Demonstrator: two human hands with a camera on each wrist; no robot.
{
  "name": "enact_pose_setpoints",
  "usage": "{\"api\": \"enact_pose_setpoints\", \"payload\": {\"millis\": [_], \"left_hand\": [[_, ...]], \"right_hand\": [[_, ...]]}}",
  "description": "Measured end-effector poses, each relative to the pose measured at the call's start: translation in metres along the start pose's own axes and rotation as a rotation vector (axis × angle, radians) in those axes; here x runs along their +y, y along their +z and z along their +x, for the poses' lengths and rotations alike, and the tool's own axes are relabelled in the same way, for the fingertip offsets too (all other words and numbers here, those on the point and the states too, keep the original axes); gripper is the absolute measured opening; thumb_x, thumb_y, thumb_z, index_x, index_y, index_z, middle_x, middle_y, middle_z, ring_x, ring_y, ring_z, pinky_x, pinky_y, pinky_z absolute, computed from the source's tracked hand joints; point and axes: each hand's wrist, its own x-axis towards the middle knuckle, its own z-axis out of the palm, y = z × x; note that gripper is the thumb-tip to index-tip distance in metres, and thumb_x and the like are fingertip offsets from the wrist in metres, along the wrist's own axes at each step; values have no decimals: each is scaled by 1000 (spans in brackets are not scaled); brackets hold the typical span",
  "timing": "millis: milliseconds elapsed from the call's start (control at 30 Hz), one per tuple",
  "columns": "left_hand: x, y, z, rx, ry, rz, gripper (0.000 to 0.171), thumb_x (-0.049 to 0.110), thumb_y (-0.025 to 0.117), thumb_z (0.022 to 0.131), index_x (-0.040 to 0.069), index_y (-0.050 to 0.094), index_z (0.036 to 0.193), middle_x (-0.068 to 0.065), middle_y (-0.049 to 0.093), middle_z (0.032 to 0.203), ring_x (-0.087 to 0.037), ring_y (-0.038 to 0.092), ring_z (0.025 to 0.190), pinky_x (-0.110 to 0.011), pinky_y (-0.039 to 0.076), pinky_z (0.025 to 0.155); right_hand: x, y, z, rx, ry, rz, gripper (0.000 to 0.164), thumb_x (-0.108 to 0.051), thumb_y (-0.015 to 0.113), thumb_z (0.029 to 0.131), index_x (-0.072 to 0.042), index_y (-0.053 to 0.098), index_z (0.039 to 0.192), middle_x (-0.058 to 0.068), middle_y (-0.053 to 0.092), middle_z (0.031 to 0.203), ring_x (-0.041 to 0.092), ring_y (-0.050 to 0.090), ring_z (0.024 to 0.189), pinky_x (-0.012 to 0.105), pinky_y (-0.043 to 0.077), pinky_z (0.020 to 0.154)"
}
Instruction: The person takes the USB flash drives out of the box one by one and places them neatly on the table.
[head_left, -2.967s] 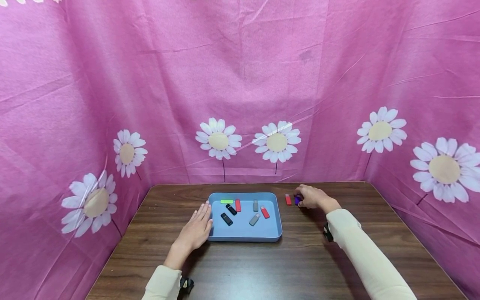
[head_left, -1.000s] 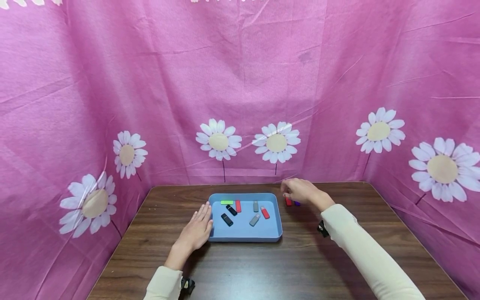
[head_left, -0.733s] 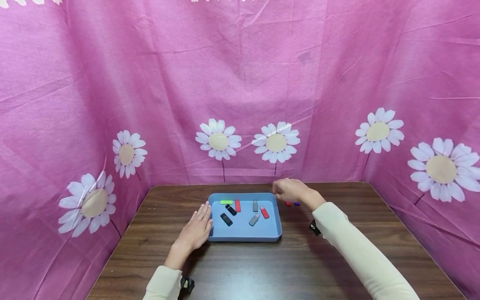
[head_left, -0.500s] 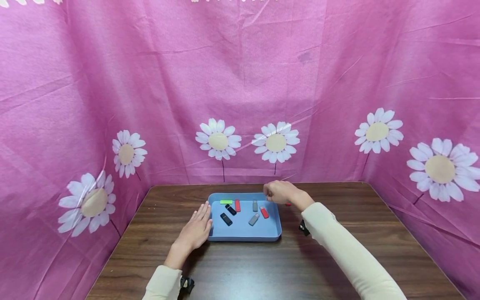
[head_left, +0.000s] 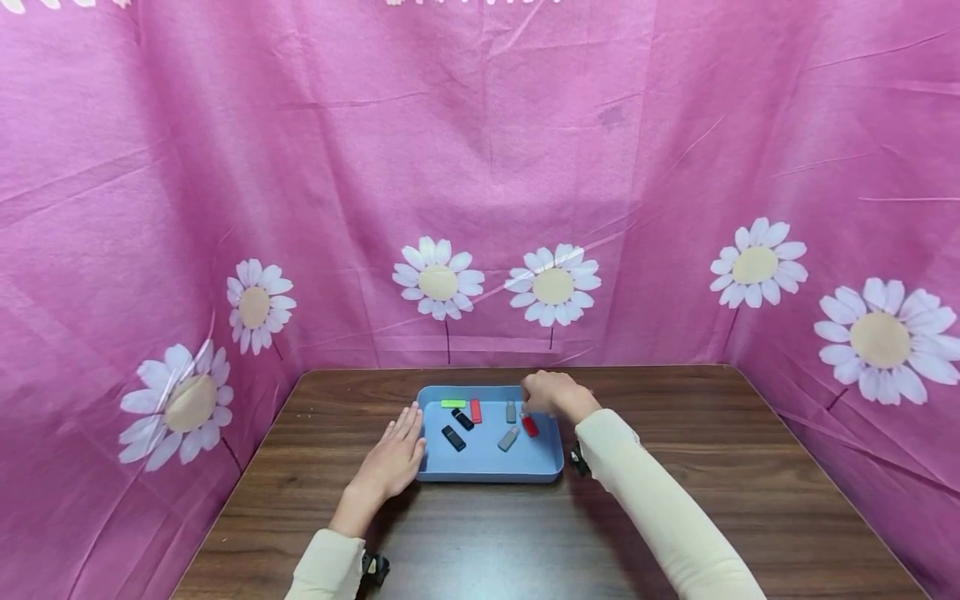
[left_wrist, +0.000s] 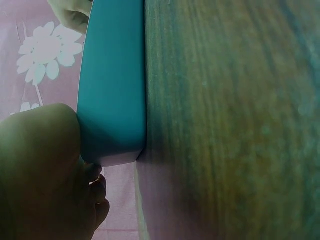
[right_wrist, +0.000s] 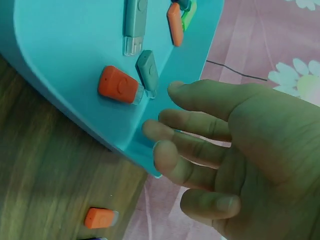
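Where left grip (head_left: 388,457) lies: fingers straight, holding nothing, perhaps steadying tray (head_left: 486,462) alongside.
Right grip (head_left: 551,392): fingers loosely parted, empty.

Purple piece (right_wrist: 94,239) — mostly cut off by the right wrist view's bottom edge, its shape unclear

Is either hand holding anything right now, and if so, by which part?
Nothing is held: the right hand hovers empty by the tray, and the left hand only rests against its left side.
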Motion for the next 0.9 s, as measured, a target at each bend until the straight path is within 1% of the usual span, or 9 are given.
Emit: {"api": "enact_pose_setpoints", "payload": {"millis": [100,167,300,400,533,633,767,867,900], "left_hand": [[0,0,-1,11,8,-4,56,18,43,113,-12,35,160,-27,29,173,-45,29,161,-61,28,131],[1,-1,-1,4,4,-3,56,19,42,114,-11,34,161,-26,28,173,-45,28,161,-61,28,131],[2,-1,0,-7,-1,-9,57,19,43,114,-11,33,161,-26,27,174,-44,26,162,-60,26,133],[1,0,1,-17,-5,4,57,20,42,115,-10,32,162,-25,26,174,-42,25,163,-58,25,133],[1,1,1,-20,-5,9,58,21,42,115,-10,32,162,-25,26,174,-42,25,163,-58,25,133],[1,-1,1,-27,-11,5,58,22,42,115,-9,31,163,-24,25,175,-41,24,163,-58,25,133],[2,-1,1,-31,-17,6,58,23,42,115,-9,31,163,-23,25,175,-40,24,164,-57,25,134],[2,-1,1,-22,-11,5,57,21,42,115,-10,33,162,-25,26,174,-42,25,163,-58,25,133],[2,-1,0,-19,-10,6,57,21,42,115,-10,33,162,-25,26,174,-42,25,163,-59,25,133]], "right_hand": [[-1,2,-1,-32,39,25,18,-28,78,97,-13,77,106,1,73,97,15,64,61,31,54,60],[-2,2,-2,-46,50,32,18,-28,78,97,-13,76,107,2,73,98,15,64,61,30,54,60],[-3,0,-3,-63,71,40,12,-26,78,97,-15,74,101,1,71,99,15,63,60,30,52,61],[-4,-3,-3,-88,88,52,9,-19,80,95,-15,72,98,2,70,98,16,65,62,30,54,61],[-8,-7,0,-147,100,71,20,-9,82,91,-12,74,109,4,69,103,21,68,71,31,59,62],[-12,-7,4,-189,103,69,27,-5,83,90,-11,73,114,4,68,104,23,68,76,32,58,64],[-16,-6,10,-212,110,4,17,-7,85,89,-14,72,98,4,68,93,21,67,70,32,55,60],[-18,-4,13,-217,124,-51,18,-9,86,89,-15,69,85,4,68,85,18,63,62,30,52,55],[-19,-4,13,-221,130,-61,19,-9,86,89,-15,69,83,4,67,84,17,62,60,30,52,55]]}}
